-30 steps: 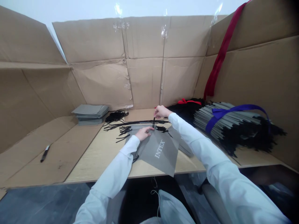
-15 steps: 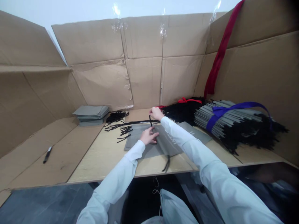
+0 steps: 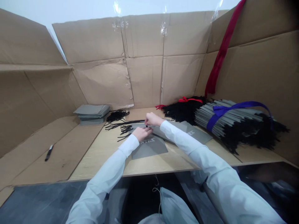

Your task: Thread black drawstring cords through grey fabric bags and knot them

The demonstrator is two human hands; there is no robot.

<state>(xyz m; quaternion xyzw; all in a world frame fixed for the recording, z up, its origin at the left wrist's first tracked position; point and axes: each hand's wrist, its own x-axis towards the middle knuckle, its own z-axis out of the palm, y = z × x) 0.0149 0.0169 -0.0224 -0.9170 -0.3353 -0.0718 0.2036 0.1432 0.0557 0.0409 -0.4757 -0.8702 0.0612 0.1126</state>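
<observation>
A flat grey bag printed INTEX (image 3: 150, 146) lies on the wooden tabletop (image 3: 102, 155) in front of me. My left hand (image 3: 141, 133) rests on its upper edge with the fingers curled down. Just above it my right hand (image 3: 151, 119) is closed in a pinch on a thin black cord at the bag's top. A second grey INTEX bag (image 3: 193, 132) lies partly under my right sleeve. Loose black cords (image 3: 123, 128) are scattered left of my hands.
A bundle of grey bags tied with purple ribbon (image 3: 233, 119) fills the right side, with a black cord bundle tied in red (image 3: 184, 109) behind. A small stack of grey bags (image 3: 91, 113) sits at the back left. A black marker (image 3: 48, 152) lies on cardboard at left. Cardboard walls surround the table.
The grey bag has been turned and laid flat, its INTEX print now facing me. My right hand has dropped with the cord to the bag's top edge, close to my left hand.
</observation>
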